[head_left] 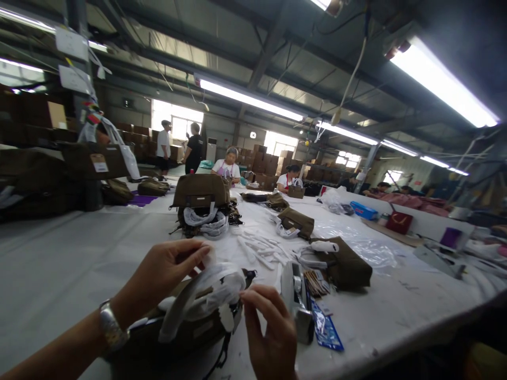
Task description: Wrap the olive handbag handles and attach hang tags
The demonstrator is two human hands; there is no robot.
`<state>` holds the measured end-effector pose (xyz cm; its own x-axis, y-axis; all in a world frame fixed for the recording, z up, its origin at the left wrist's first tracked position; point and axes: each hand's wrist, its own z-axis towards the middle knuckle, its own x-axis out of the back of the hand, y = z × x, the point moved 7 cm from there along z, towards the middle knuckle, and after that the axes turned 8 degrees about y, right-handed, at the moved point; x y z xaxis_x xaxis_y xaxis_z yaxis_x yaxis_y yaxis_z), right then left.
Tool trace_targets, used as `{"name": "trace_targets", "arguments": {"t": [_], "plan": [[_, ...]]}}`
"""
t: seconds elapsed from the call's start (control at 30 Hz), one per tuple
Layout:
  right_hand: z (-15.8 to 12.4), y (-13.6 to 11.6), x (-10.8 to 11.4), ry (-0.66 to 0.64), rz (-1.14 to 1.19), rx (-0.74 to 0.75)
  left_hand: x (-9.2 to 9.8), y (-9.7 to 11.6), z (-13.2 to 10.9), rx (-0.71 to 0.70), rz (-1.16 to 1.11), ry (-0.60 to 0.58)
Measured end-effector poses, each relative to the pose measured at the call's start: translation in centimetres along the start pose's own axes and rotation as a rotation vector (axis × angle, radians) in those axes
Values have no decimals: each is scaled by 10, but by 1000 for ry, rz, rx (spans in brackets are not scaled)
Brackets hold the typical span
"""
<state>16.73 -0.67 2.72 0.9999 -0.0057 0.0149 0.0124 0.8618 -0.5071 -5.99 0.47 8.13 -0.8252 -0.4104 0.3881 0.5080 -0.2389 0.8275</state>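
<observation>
An olive-brown handbag [200, 333] lies on the white-covered table in front of me. Its handles are wrapped in thin white packing material [225, 287]. Above the handles, my left hand [168, 274] has thumb and fingers drawn together; a faint whitish blur at the fingertips is too unclear to name. My right hand [271, 324] pinches at the right edge of the wrapping, by the handle's end. A dark strap [225, 351] hangs from the bag's right side.
Close on the right stand a grey metal tape dispenser [299, 306], a blue packet [327, 327] and brown tags [316, 283]. More olive bags [348, 264] and a stacked pile [200, 192] lie farther back, with white strips [263, 248] between. Co-workers [227, 164] sit across the table.
</observation>
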Motion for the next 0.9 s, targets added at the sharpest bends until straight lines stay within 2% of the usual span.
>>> {"name": "trace_targets", "arguments": {"t": [0.03, 0.1, 0.2, 0.3, 0.43, 0.57, 0.67, 0.77, 0.9], "plan": [[-10, 9, 3, 31, 7, -75, 0, -4, 0, 10, 28, -5], [-32, 33, 0, 20, 24, -325, -1, -8, 1, 29, 80, -23], [-61, 58, -18, -111, 23, -652, -6, -8, 3, 57, 93, -77], [-69, 62, -33, -201, 77, -791, -9, -7, 5, 119, 49, -100], [-51, 44, -32, -140, 329, -870, -4, -5, 5, 124, 32, -52], [-13, 17, -32, -203, 695, -885, 6, 6, 4, 18, 26, 36], [16, 9, -37, -272, 759, -838, 10, 19, 2, -71, -9, 62], [39, 13, -38, -273, 505, -716, 9, 29, 0, -169, 33, 47], [66, 0, -33, -207, 58, -331, 9, 27, -1, -187, 60, 59]]}}
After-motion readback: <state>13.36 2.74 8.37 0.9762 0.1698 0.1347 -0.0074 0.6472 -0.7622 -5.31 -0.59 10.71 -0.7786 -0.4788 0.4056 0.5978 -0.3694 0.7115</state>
